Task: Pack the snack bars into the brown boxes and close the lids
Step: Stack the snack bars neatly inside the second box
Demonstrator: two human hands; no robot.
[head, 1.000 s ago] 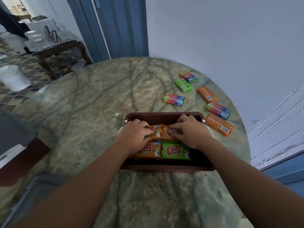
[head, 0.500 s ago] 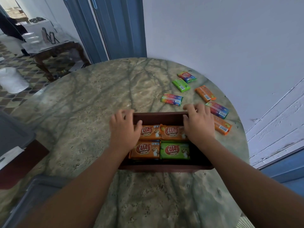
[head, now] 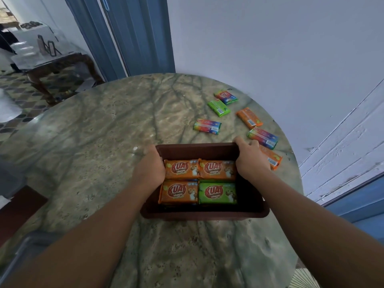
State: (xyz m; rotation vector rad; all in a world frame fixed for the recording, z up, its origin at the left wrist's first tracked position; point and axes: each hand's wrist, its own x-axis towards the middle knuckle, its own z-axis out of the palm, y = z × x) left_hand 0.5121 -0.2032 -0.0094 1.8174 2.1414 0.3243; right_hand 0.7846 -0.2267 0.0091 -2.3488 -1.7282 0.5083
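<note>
— So, what is the biggest thing I should look at on my screen?

— The round marble table (head: 104,163). It fills most of my view. On it, close to the person, stands the brown box (head: 203,213), with its top open.

— And the hands?

— I see the left hand (head: 150,169) at the far left corner of the box and the right hand (head: 250,161) at the far right corner. The fingers of both curl around the far wall and grip it.

— Where are the snack bars?

— Four lie flat inside the box: three orange bars (head: 180,169) and one green bar (head: 217,192) at the near right. Six loose bars (head: 206,126) lie on the table beyond the box, to the right. One orange bar (head: 272,160) is just beside the right hand, partly hidden by it.
</note>
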